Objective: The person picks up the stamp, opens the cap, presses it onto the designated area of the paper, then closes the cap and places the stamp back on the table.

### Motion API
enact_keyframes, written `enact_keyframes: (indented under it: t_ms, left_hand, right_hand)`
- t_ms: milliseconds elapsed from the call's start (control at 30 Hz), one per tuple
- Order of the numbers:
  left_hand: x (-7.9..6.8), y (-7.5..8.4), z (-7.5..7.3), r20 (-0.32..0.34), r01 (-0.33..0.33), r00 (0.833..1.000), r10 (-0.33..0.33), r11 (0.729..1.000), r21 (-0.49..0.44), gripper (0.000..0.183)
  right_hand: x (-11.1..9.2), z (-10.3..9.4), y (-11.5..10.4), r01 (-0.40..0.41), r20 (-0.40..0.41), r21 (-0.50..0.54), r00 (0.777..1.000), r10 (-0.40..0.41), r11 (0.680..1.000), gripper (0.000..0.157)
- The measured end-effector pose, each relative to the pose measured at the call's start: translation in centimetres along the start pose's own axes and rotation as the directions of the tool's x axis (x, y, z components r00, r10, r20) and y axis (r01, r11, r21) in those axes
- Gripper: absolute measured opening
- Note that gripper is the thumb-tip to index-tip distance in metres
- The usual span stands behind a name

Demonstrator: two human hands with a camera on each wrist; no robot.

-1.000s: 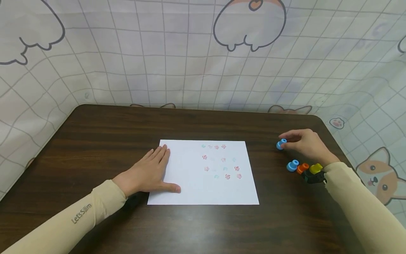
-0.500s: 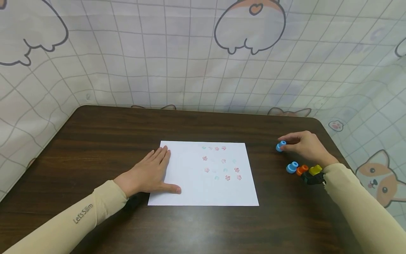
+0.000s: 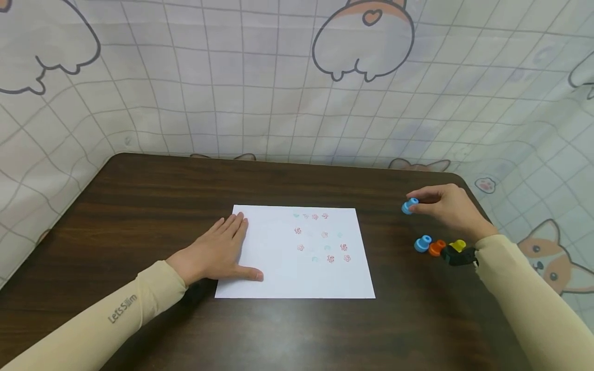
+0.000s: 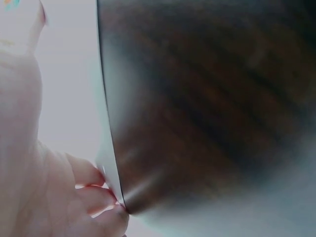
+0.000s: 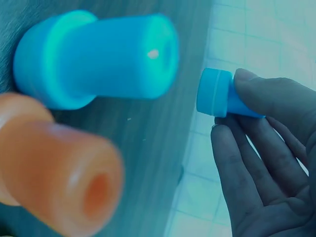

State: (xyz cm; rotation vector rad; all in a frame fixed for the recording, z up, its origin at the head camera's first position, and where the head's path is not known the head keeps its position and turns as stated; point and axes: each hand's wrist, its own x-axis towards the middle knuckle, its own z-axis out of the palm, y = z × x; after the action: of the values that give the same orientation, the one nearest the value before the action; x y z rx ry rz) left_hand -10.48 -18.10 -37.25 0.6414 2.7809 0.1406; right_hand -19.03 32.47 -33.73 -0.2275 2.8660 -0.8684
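Note:
My left hand [image 3: 218, 252] lies flat with its fingers spread on the left side of a white paper sheet [image 3: 278, 283], thumb stretched toward the paper's middle. Rows of small red and pale green prints [image 3: 325, 234] mark the sheet's right half. Past its right edge, my right hand [image 3: 452, 208] pinches a blue toy stamp [image 5: 215, 93] by its narrow handle between thumb and fingers; the wide end faces away from the palm. In the left wrist view, the paper's edge [image 4: 108, 133] rises slightly above the dark table by the fingertips [image 4: 113, 219].
Near the right wrist, a second blue stamp [image 3: 423, 243], an orange stamp [image 3: 436, 248] and a yellow stamp [image 3: 458, 245] stand in a row, the yellow partly behind the black wrist camera [image 3: 458, 256]. A patterned cloth [image 3: 287, 82] hangs behind the dark wooden table [image 3: 153, 206].
My right hand with the blue stamp has shifted slightly up in the head view, away from the other stamps. The left hand stays on the paper. The head view has turned slightly.

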Motion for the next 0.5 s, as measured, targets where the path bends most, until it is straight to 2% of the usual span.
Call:
enact_keyframes:
  t_ms: [267,500]
  left_hand:
    - [0.0,0.1,-0.4,0.014,0.017,1.000,-0.017,1.000,0.000,0.130]
    - [0.0,0.0,-0.3,0.012,0.019,1.000,-0.019,1.000,0.014,0.129]
  right_hand:
    - [-0.3,-0.3,-1.6,0.027,-0.035,0.030,0.999,-0.026,0.999,0.047]
    - [-0.5,0.3,-3.4,0.072,-0.088,0.144,0.994,-0.059,0.987,0.041]
